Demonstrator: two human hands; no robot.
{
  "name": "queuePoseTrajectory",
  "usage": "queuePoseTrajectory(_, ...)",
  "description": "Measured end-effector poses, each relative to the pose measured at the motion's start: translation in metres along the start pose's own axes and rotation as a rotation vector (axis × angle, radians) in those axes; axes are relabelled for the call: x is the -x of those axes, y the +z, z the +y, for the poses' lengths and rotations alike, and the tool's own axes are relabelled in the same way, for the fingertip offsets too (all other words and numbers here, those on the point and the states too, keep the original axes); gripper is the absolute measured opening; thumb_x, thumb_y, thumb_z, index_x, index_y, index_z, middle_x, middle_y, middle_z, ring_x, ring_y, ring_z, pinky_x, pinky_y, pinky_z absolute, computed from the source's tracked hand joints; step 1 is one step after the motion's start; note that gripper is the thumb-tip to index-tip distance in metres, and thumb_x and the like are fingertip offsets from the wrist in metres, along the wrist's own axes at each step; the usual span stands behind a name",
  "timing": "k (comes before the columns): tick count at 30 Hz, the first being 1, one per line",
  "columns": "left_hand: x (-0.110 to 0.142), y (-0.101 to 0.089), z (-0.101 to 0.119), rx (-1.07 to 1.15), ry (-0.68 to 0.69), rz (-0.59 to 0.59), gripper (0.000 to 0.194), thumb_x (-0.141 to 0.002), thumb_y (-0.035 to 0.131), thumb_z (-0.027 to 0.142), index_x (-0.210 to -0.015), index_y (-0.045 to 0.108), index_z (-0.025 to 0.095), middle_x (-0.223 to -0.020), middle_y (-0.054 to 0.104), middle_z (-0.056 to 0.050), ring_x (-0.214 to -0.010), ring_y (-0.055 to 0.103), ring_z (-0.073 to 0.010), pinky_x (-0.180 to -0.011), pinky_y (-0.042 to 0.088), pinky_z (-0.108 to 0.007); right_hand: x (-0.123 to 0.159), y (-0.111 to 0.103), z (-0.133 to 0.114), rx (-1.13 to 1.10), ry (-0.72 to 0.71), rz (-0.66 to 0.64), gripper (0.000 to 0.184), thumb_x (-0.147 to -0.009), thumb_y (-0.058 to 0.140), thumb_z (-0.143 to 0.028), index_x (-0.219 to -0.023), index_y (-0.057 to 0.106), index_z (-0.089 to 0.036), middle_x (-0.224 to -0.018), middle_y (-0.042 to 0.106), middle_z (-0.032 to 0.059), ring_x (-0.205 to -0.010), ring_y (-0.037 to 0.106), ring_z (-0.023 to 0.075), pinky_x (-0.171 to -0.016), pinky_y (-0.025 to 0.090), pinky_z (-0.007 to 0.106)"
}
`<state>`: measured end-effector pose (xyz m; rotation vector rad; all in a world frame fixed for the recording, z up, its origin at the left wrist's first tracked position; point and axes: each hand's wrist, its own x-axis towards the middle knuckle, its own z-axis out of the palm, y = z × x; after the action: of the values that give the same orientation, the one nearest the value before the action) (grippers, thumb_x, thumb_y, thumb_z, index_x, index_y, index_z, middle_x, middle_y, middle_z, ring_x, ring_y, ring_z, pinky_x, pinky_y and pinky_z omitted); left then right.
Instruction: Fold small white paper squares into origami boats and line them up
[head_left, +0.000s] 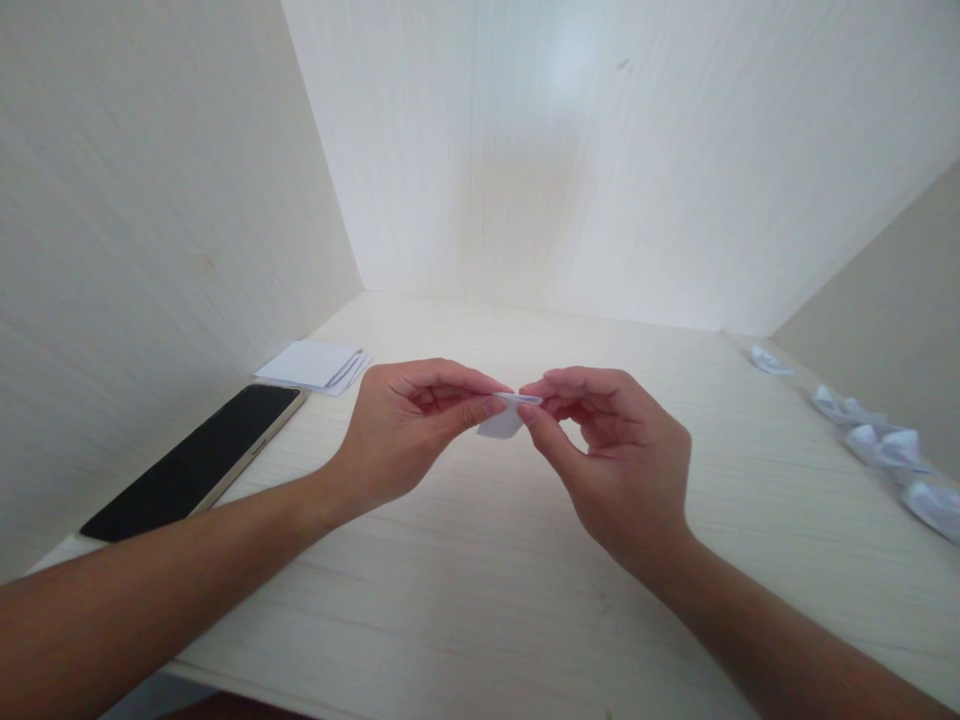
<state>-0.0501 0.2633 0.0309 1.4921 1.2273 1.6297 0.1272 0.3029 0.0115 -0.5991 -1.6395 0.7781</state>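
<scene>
Pinching paper (500, 424) between hands (401, 425) (630, 450), seemingly at folded edge, phone (199, 460) well apart

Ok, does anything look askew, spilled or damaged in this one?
Only minor things: the white paper stack beyond the phone isn't squared up, its sheet edges fanning out at the right, and the back panel has a small dark mark high up. No spill shows.
</scene>
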Motion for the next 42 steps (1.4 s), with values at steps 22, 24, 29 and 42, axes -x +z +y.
queuePoseTrajectory(22, 0.0008, -0.0008, -0.0044, 0.041, 0.029, -0.06, 0.011, -0.081, 0.084, 0.025, -0.081, 0.076, 0.017, -0.082, 0.081, -0.004, -0.075, 0.076, -0.0162, -0.072, 0.064, -0.027, 0.0003, -0.0007, -0.0035, 0.04, -0.026, -0.014, 0.023, -0.086, 0.079, -0.016, -0.104, 0.069, -0.026, -0.094, 0.077, 0.0014, -0.077, 0.07, 0.0165, -0.074, 0.06, 0.037)
queuePoseTrajectory(24, 0.0013, -0.0011, -0.0044, 0.026, 0.044, -0.064, 0.01, -0.082, 0.083, 0.025, -0.081, 0.075, 0.018, -0.083, 0.08, -0.004, -0.076, 0.075, -0.0162, -0.072, 0.064, -0.027, 0.0005, -0.001, -0.0036, 0.047, -0.027, -0.02, 0.022, -0.087, 0.078, -0.017, -0.105, 0.069, -0.026, -0.094, 0.077, 0.0018, -0.077, 0.07, 0.0171, -0.074, 0.06, 0.037)
queuePoseTrajectory(29, 0.0018, -0.0022, -0.0042, -0.017, 0.082, -0.09, 0.009, -0.086, 0.078, 0.024, -0.081, 0.073, 0.019, -0.085, 0.079, -0.003, -0.079, 0.074, -0.016, -0.073, 0.063, -0.027, 0.0012, -0.0014, -0.0037, 0.052, -0.03, -0.027, 0.023, -0.087, 0.078, -0.018, -0.105, 0.068, -0.027, -0.095, 0.077, 0.0018, -0.076, 0.07, 0.0173, -0.072, 0.06, 0.038)
queuePoseTrajectory(42, 0.0048, -0.0045, -0.0053, -0.179, 0.214, -0.107, 0.008, -0.094, 0.068, 0.021, -0.086, 0.069, 0.021, -0.09, 0.077, -0.003, -0.083, 0.071, -0.0143, -0.074, 0.059, -0.024, 0.0014, -0.0021, -0.0045, 0.12, -0.025, -0.019, 0.025, -0.088, 0.078, -0.021, -0.109, 0.067, -0.027, -0.095, 0.081, 0.0023, -0.069, 0.066, 0.0164, -0.065, 0.057, 0.035)
